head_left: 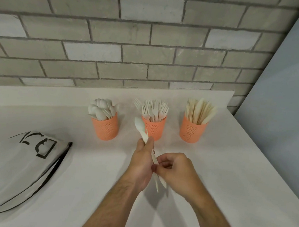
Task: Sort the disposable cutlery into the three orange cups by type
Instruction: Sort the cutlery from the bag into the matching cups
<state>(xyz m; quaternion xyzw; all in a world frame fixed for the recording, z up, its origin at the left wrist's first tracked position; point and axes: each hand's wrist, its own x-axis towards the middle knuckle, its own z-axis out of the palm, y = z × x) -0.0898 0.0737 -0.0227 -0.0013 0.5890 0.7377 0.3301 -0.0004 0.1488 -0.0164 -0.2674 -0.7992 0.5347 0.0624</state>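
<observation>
From the head view, we see our left hand (142,159) at frame center grasping a small bundle of cutlery (145,136), a spoon bowl poking out above. Our right hand (174,171) pinches the bundle's lower end. Behind them stand three orange cups: spoon cup (106,127) left, fork cup (153,128) middle, knife cup (191,131) right. A clear bag (23,165) lies at lower left on the white counter (230,174).

three cups in a row: spoons (102,108) left, forks (154,110) middle, knives (199,111) right; bag (19,165) front-left
</observation>
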